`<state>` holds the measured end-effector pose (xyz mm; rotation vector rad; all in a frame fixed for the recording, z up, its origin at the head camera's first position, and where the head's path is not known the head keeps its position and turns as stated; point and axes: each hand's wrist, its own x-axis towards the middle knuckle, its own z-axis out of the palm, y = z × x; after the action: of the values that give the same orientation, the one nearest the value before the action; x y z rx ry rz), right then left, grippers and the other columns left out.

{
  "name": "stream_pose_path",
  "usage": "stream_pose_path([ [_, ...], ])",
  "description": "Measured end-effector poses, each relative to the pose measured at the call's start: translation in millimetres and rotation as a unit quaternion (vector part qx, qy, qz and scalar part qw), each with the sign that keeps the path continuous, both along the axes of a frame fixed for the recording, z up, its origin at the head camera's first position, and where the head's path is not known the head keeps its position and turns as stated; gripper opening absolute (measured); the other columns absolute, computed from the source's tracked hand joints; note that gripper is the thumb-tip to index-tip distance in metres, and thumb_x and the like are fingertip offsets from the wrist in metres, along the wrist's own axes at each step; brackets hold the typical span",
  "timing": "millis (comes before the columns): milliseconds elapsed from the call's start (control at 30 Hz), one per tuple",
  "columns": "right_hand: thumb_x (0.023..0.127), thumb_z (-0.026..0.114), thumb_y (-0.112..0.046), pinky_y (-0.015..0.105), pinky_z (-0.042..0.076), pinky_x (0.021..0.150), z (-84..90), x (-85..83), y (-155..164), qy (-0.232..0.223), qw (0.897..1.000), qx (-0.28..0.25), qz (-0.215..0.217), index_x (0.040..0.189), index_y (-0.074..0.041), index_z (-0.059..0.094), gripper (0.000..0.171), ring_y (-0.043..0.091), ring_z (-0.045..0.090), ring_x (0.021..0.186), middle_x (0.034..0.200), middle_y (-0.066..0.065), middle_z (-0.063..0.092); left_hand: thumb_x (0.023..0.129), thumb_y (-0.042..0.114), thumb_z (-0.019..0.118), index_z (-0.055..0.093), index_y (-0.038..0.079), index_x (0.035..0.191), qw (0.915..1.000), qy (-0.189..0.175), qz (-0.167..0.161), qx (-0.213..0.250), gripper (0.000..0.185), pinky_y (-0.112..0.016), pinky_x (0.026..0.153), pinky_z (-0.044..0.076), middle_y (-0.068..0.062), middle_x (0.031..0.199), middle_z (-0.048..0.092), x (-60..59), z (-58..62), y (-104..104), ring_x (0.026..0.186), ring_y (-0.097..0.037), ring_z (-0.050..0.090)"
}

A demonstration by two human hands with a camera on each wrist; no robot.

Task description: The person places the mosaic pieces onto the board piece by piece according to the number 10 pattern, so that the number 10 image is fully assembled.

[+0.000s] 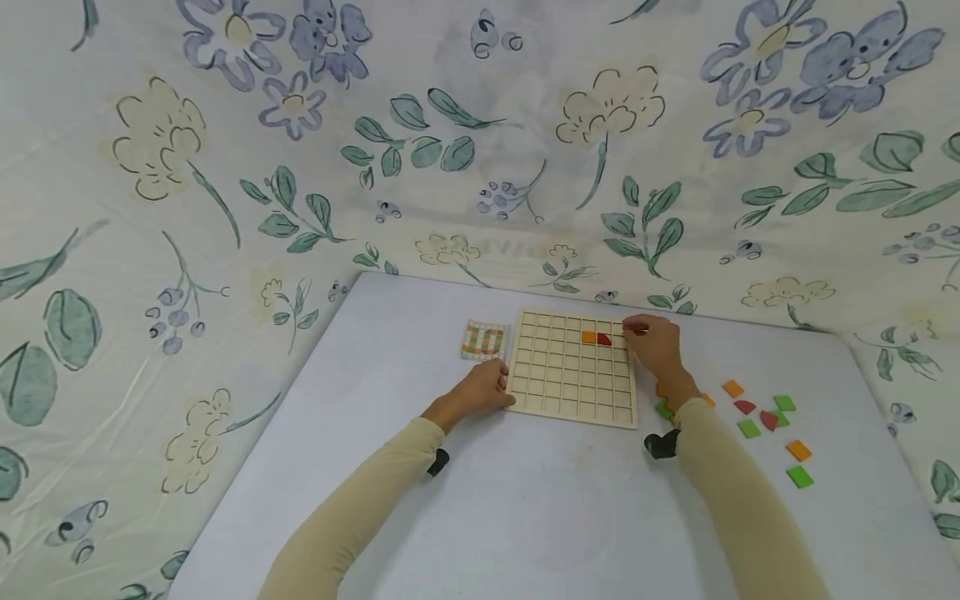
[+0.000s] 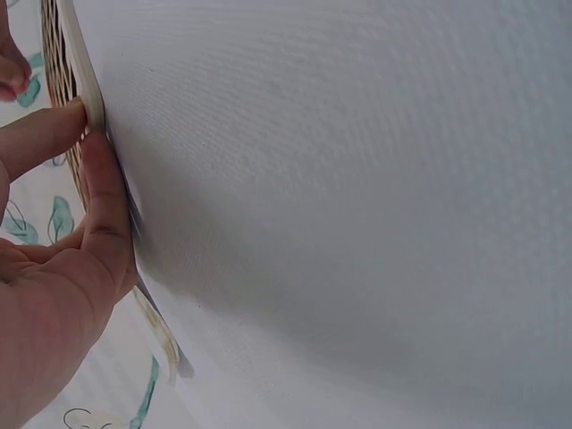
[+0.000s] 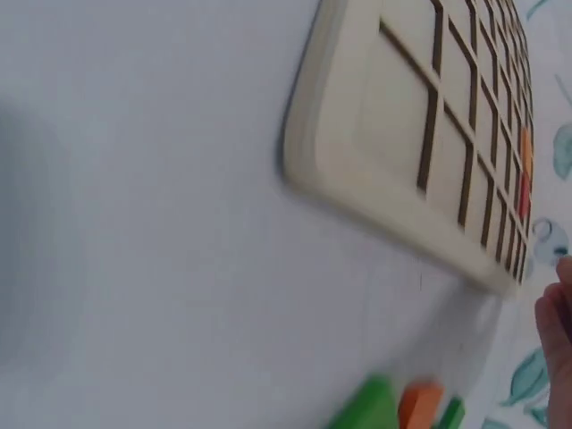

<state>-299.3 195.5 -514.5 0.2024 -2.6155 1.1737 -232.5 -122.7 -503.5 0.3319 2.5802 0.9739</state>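
A wooden grid board point(image 1: 573, 379) lies on the table, with an orange tile point(image 1: 588, 337) and a red tile point(image 1: 603, 339) in neighbouring cells of its second row. My left hand point(image 1: 502, 392) pinches the board's point(image 2: 71, 54) near left edge between thumb point(image 2: 107, 206) and forefinger. My right hand point(image 1: 634, 329) sits at the board's far right corner with fingers bent over the rim; whether they hold a piece is hidden. In the right wrist view the board point(image 3: 393, 134) fills the top and only a fingertip point(image 3: 559, 322) shows.
A striped pattern card point(image 1: 483, 340) lies left of the board. Several loose tiles are scattered to the right: orange point(image 1: 732, 387), red point(image 1: 745, 407), green point(image 1: 799, 477). A floral cloth point(image 1: 450, 150) rises behind and beside the white table point(image 1: 525, 500).
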Motion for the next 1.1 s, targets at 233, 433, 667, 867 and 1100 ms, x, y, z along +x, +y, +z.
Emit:
stream_pose_path([
  [233,0.087,0.068,-0.002,0.049,0.053,0.077,5.9,11.1,40.2,-0.024,0.999,0.035,-0.026,0.102,0.006,0.071,0.018,0.037,0.067,0.088,0.095,0.021,0.071,0.083,0.008,0.077,0.051,-0.008,0.12,0.9999,-0.001,0.0,-0.01,0.048,-0.031,0.073,0.046,-0.006,0.089,0.055,0.6,0.2,0.2,0.079,-0.016,0.052],
  [433,0.089,0.068,-0.007,0.05,0.051,0.082,8.6,23.3,60.0,-0.086,0.994,0.062,-0.021,0.107,0.005,0.069,0.022,0.039,0.064,0.095,0.1,0.022,0.069,0.083,0.008,0.077,0.051,-0.008,0.12,0.9999,0.004,0.001,-0.012,0.049,-0.031,0.074,0.046,-0.006,0.09,0.055,-0.9,-2.1,-0.8,0.079,-0.016,0.053],
  [667,0.091,0.066,-0.011,0.049,0.049,0.088,6.8,31.1,66.3,-0.149,0.986,0.072,-0.017,0.113,0.005,0.066,0.027,0.038,0.06,0.101,0.107,0.023,0.067,0.084,0.008,0.077,0.05,-0.009,0.122,0.9999,0.002,0.0,-0.011,0.049,-0.032,0.075,0.046,-0.006,0.09,0.055,-0.8,-2.7,-0.9,0.08,-0.017,0.053],
  [867,0.088,0.069,-0.01,0.049,0.048,0.091,4.9,34.1,68.6,-0.165,0.984,0.07,-0.008,0.115,0.006,0.065,0.031,0.038,0.06,0.102,0.11,0.024,0.066,0.084,0.008,0.077,0.05,-0.008,0.121,1.0,0.0,0.003,-0.006,0.048,-0.032,0.075,0.046,-0.007,0.091,0.055,-1.2,-3.4,0.0,0.081,-0.017,0.053],
  [1100,0.088,0.07,-0.009,0.047,0.049,0.09,3.1,35.5,70.6,-0.18,0.982,0.059,-0.012,0.118,0.004,0.065,0.033,0.036,0.061,0.102,0.113,0.022,0.066,0.083,0.007,0.077,0.05,-0.008,0.119,1.0,-0.001,0.0,-0.001,0.047,-0.032,0.074,0.047,-0.007,0.09,0.054,-0.8,-2.3,1.2,0.08,-0.017,0.053],
])
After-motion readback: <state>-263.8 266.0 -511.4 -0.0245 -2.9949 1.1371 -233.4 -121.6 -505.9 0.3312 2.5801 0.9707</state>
